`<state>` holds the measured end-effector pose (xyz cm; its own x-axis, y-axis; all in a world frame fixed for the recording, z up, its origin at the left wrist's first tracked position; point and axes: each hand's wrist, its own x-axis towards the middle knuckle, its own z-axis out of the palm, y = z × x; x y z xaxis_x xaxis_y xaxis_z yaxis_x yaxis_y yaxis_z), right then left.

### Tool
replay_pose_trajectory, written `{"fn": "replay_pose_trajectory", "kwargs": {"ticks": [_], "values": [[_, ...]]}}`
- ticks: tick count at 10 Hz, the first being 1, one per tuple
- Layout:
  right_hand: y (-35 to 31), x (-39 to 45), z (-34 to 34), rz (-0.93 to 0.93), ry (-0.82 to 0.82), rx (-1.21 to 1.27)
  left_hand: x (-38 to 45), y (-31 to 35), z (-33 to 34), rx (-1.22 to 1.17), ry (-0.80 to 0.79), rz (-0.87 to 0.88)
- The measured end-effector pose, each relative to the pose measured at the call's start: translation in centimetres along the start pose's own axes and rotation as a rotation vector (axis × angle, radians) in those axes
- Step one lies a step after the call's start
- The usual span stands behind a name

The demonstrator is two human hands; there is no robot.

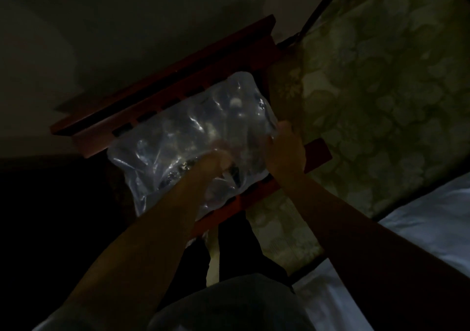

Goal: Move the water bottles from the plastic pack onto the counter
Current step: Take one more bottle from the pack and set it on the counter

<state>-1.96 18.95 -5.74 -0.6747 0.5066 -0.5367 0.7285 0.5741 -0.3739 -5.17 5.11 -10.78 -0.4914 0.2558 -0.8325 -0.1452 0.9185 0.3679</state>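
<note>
A clear plastic pack (183,132) of water bottles lies on a red wooden chair (162,89) in a dim room. One white bottle cap (236,101) shows through the film near the far right; the other bottles are blurred shapes. My left hand (216,161) is pushed into a dark opening in the pack's near side, fingers blurred and partly hidden by film. My right hand (286,150) grips the pack's right edge, fingers curled over the plastic.
The chair's red backrest slats run along the far side of the pack. A floral-patterned floor (376,96) spreads to the right. White bedding (427,218) lies at the lower right. My dark trousers (236,249) are below the chair.
</note>
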Motion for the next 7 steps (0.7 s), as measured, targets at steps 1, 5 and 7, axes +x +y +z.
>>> {"fn": "replay_pose_trajectory", "kwargs": {"ticks": [1,5,7], "values": [[-0.1,0.0,0.0,0.0,0.009,-0.036,-1.3,-0.1,-0.9,0.159,0.028,-0.01],[-0.9,-0.2,0.3,-0.027,0.016,-0.165,-8.4,-0.5,1.2,-0.055,0.606,0.041],[-0.4,0.0,0.4,-0.041,0.092,-0.269,-11.9,-1.3,2.0,-0.076,0.736,0.183]]}}
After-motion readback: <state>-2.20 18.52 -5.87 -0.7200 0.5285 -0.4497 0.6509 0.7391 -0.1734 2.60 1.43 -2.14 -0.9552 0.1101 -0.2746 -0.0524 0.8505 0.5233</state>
